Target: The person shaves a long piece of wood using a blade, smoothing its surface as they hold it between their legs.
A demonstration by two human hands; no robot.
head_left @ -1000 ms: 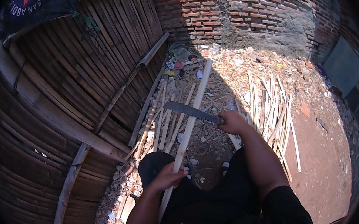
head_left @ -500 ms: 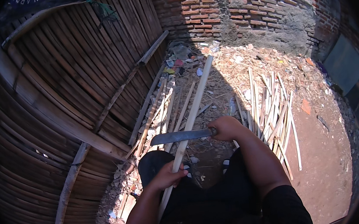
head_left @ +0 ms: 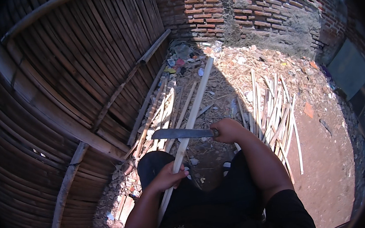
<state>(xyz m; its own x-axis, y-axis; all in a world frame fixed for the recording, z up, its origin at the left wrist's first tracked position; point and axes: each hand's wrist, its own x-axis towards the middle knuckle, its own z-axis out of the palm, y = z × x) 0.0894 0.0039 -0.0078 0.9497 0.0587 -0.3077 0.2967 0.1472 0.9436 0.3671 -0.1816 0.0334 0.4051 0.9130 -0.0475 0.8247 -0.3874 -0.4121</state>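
Observation:
My left hand (head_left: 169, 176) is closed round the near part of a long pale bamboo strip (head_left: 197, 97), which slants away from my lap toward the brick wall. In my right hand (head_left: 228, 130) is the handle of a machete (head_left: 182, 133), its dark wide blade pointing left. The blade lies across the strip a little beyond my left hand and seems to touch it. The strip's near end runs down beside my body, between my left forearm and my lap.
A bamboo-slat fence (head_left: 100, 64) stands on the left, a brick wall (head_left: 202, 14) at the back. Split bamboo strips lie in a pile (head_left: 276, 119) at the right, and more strips (head_left: 162, 111) lie along the fence. Straw and litter cover the ground beyond my feet.
The machete and my right hand have shifted very slightly up and left in the view, along with much of the scene. Both hands keep their hold.

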